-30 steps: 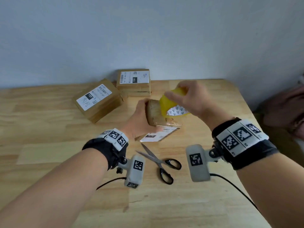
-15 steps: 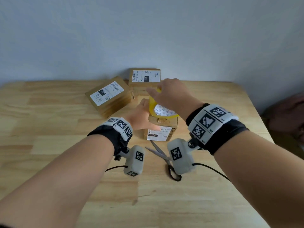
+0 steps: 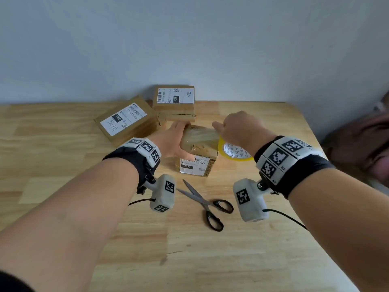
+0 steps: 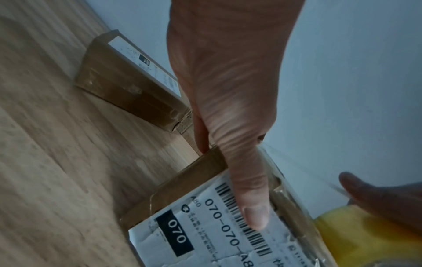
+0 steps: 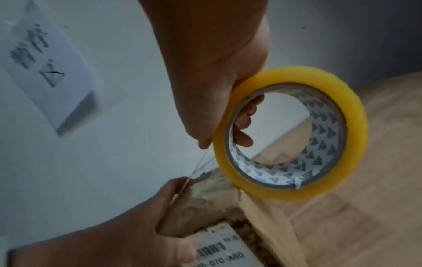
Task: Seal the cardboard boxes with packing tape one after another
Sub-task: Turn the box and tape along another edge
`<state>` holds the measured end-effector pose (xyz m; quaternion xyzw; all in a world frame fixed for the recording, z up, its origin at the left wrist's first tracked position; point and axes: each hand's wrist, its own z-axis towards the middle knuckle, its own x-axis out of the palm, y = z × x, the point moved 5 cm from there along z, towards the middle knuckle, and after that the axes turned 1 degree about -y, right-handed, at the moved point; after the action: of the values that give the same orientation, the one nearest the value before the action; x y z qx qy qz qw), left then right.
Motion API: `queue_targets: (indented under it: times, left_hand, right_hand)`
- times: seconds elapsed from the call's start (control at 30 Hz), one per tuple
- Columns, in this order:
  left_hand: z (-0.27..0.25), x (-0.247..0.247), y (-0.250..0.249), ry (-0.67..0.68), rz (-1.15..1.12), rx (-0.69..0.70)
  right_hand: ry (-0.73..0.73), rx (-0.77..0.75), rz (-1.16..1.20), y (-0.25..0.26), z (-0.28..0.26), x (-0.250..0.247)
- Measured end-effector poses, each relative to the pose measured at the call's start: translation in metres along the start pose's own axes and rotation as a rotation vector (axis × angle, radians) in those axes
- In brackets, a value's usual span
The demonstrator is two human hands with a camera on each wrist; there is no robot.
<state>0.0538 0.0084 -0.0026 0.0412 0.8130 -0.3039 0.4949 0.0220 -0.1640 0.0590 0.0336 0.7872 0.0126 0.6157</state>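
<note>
Box in work: a small cardboard box [image 3: 199, 144] with a "070" label stood on the table [image 3: 63, 186], in front of the scissors [image 3: 207, 204].
Left hand: the left hand [image 3: 175, 142] gripped the box's left side; the left wrist view showed its thumb [image 4: 250, 195] lying flat across the barcode label, which the head view hid.
Right hand: the right hand [image 3: 242, 129] was clamped on the yellow tape roll [image 3: 234, 152], held just right of the box.
Right wrist view only: fingers [image 5: 245, 117] hooked through the roll's core, and a clear strip [image 5: 196, 169] ran taut from the roll to the box top.
Head view only: clear tape lay shiny across the box's top face.
Other boxes: two labelled boxes, one [image 3: 126, 120] to the left and one [image 3: 174, 102] by the wall, lay behind, close together.
</note>
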Motion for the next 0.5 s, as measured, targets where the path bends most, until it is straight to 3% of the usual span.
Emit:
queue_targets:
  times: [0.27, 0.5]
  left_hand:
    - [0.003, -0.001, 0.001, 0.03, -0.014, -0.048]
    - [0.002, -0.002, 0.001, 0.071, 0.031, -0.058]
  right_hand:
    - [0.059, 0.065, 0.079, -0.007, 0.0, 0.022]
    - [-0.048, 0.06, -0.009, 0.001, -0.016, 0.015]
